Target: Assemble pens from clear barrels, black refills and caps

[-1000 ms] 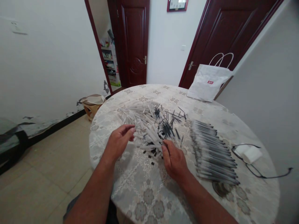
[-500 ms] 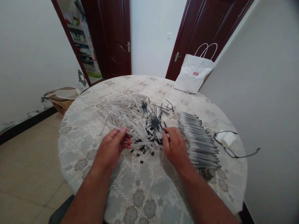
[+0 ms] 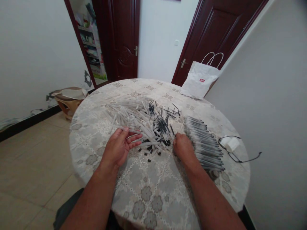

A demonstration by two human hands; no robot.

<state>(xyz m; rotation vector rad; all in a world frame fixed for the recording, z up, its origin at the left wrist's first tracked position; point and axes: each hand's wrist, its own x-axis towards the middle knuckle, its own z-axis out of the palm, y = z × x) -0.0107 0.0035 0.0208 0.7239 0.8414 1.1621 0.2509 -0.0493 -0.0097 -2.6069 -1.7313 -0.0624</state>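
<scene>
My left hand (image 3: 120, 145) is at the near left side of a loose pile of white pen barrels (image 3: 129, 115). Its thumb and index finger pinch a white pen barrel (image 3: 134, 130), while the other fingers are spread. My right hand (image 3: 184, 146) is curled closed between the pile and a row of pens. A slim dark-ended pen (image 3: 172, 129) sticks up from its fingers; the rest is hidden. Dark-tipped refills (image 3: 163, 126) lie between the hands, with small black caps (image 3: 149, 160) scattered in front.
Assembled-looking grey pens (image 3: 203, 143) lie side by side at the right. Beyond them are eyeglasses (image 3: 236, 156) and a white crumpled tissue (image 3: 231, 143). A white paper bag (image 3: 200, 80) stands at the back right of the round table, covered by a patterned tablecloth (image 3: 148, 185).
My left hand's fingers have spread from a more curled pose. My right hand has drawn slightly away from the refills, and the dark end in it shows more. The camera view has shifted.
</scene>
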